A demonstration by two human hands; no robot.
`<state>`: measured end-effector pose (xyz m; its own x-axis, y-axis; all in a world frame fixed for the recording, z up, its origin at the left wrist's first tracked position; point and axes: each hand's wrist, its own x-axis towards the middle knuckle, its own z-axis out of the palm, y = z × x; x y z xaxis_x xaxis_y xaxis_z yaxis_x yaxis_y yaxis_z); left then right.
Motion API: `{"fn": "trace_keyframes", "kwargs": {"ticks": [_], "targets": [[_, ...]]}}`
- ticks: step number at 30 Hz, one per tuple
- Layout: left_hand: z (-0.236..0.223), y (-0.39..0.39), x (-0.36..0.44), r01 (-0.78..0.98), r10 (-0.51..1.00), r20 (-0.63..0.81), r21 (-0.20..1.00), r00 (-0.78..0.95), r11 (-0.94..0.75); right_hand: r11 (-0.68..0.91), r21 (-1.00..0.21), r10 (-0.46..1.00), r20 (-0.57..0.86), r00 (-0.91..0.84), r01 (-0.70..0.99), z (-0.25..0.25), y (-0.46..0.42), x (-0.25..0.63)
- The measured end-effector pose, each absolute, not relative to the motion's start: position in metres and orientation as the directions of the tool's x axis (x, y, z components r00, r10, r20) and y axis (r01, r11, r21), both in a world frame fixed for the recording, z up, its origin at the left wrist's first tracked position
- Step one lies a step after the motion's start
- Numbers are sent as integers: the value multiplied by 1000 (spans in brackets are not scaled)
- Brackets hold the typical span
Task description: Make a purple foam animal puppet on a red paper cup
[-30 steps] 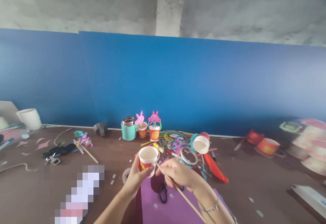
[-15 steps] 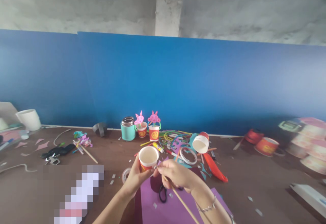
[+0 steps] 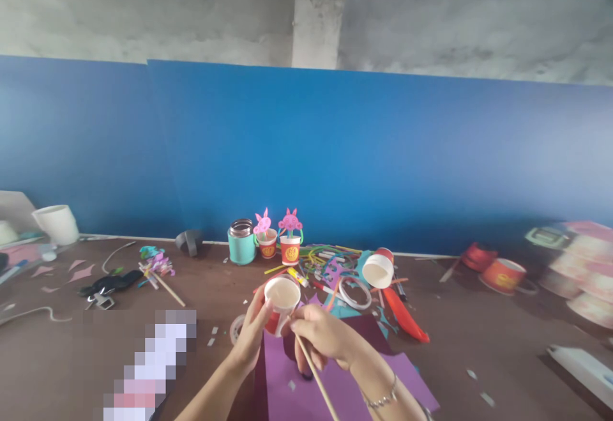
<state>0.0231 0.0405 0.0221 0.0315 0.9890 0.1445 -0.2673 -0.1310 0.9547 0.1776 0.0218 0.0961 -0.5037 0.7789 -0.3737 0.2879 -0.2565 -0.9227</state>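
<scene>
My left hand [image 3: 252,333] is closed around a paper cup [image 3: 280,309], white inside with red on its wall. The cup's mouth tips up toward me. Against the cup's lower right side, my right hand [image 3: 318,335] pinches a thin wooden stick [image 3: 317,376], which slants down toward the bottom edge of the view. The stick's upper end is hidden by the fingers and the cup. Below both hands lies a sheet of purple paper [image 3: 397,382], with part of a dark handle [image 3: 306,376] showing on it.
At the back stand a teal jar [image 3: 242,248] and two red cups with pink paper animal figures [image 3: 290,221]. Right of them are a tipped paper cup [image 3: 378,272], a tape roll [image 3: 354,293] and a long red object [image 3: 406,319]. A clear tape roll [image 3: 236,329] lies by my left hand.
The cup has tilted, its base swinging toward me and showing more of its side. My right hand has shifted slightly left and down, and the stick now hangs more steeply.
</scene>
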Motion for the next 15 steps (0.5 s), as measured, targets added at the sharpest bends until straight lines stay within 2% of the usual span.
{"fn": "trace_keyframes", "kwargs": {"ticks": [15], "targets": [[21,41,28,-329,987,159,934,26,-142,-278,-928,775,-370,-512,249,90,19,172]]}}
